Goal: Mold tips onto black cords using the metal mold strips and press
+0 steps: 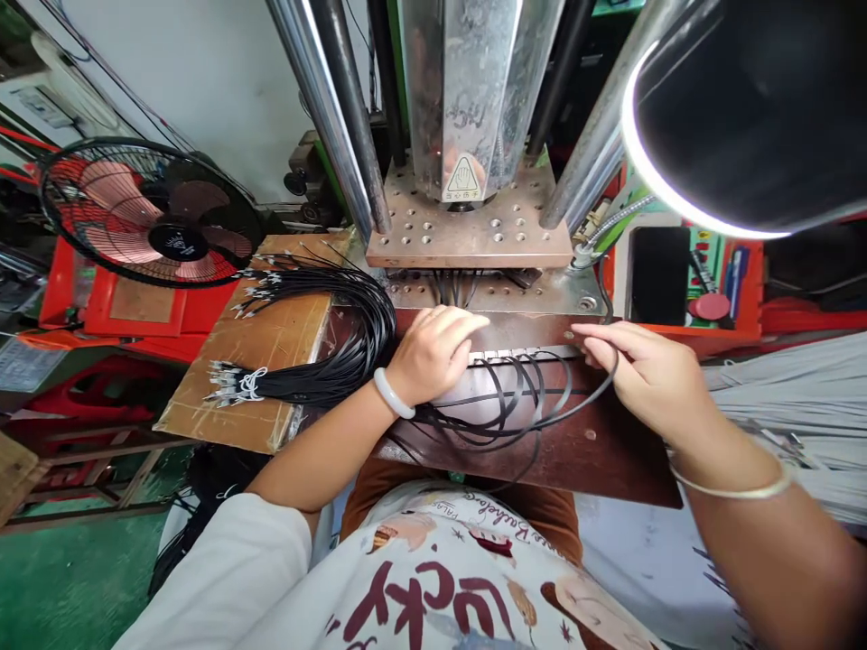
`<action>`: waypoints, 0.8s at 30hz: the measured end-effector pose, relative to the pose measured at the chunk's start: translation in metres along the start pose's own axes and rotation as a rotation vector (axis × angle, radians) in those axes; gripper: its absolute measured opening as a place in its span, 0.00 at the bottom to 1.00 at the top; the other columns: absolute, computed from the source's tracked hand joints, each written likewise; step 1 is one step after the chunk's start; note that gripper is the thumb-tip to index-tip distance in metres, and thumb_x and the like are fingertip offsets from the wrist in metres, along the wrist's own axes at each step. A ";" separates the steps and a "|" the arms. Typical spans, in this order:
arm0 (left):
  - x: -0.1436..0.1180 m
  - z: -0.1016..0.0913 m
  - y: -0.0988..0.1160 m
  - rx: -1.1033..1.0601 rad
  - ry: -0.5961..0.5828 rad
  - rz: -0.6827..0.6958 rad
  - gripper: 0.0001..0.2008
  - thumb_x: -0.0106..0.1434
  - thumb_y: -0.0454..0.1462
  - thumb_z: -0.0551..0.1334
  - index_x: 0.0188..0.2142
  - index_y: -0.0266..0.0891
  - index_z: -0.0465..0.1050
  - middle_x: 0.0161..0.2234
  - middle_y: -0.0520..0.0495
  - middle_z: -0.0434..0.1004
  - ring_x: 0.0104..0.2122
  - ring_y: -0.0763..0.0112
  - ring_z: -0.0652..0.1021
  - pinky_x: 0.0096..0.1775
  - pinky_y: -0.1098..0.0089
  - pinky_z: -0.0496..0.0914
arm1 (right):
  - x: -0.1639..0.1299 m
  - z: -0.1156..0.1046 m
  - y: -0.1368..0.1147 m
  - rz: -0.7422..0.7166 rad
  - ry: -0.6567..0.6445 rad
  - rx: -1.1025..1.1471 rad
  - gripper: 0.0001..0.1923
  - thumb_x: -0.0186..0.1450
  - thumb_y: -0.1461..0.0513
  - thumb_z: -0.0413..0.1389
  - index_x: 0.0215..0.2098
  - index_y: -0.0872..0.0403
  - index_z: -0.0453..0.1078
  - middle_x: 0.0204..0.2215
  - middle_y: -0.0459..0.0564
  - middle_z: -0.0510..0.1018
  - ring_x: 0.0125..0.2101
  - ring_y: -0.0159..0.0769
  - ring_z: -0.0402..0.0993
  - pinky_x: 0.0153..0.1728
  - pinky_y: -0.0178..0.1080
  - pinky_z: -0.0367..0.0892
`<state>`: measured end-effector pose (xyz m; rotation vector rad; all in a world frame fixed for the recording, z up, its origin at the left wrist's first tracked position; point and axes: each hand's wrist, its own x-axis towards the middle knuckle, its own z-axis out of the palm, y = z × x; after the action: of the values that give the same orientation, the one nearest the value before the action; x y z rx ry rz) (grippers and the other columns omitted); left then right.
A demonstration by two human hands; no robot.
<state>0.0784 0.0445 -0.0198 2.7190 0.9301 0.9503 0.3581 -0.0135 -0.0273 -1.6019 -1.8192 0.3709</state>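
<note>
The left hand [433, 354] rests palm-down near the far edge of the brown table [610, 451], its fingers [467, 323] stretched flat and pressing on the near end of a row of small metal terminals [518, 354] seated in a strip just below the press platen [467, 236]. It grips nothing; it only bears down. The right hand [643, 370] lies at the right end of the same row, thumb and forefinger pinched lightly, seemingly on one thin black wire [596, 393] that arcs under its palm, though the exact contact is too small to confirm.

The looped wires [505, 411] fan back from the terminals toward the near edge, crossing one another loosely over a pale patch on the table. A larger bundle of black wires [325, 361] lies on a cardboard sheet [264, 338] at the left side, tied with a white band.

These wires look light, limp and springy; they would likely curl and tangle if pulled from the middle. The best hold seems to be close behind the metal tip, where the wire is stiffest, using fingertips rather than a full grip. The crimped tips look small and easily bent.

A fan [145, 212] stands at far left; a lamp [738, 108] hangs at upper right.
</note>
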 end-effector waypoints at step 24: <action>0.000 -0.003 -0.011 -0.073 0.150 -0.035 0.10 0.66 0.35 0.59 0.45 0.33 0.71 0.38 0.42 0.78 0.39 0.64 0.77 0.44 0.64 0.70 | 0.025 0.010 0.023 -0.526 -0.128 -0.051 0.11 0.65 0.68 0.54 0.40 0.53 0.77 0.41 0.52 0.82 0.42 0.40 0.80 0.47 0.43 0.76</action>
<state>0.0713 0.0529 -0.0208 2.5914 0.9441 1.1714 0.3686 0.0174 -0.0411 -1.0878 -2.2723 0.1867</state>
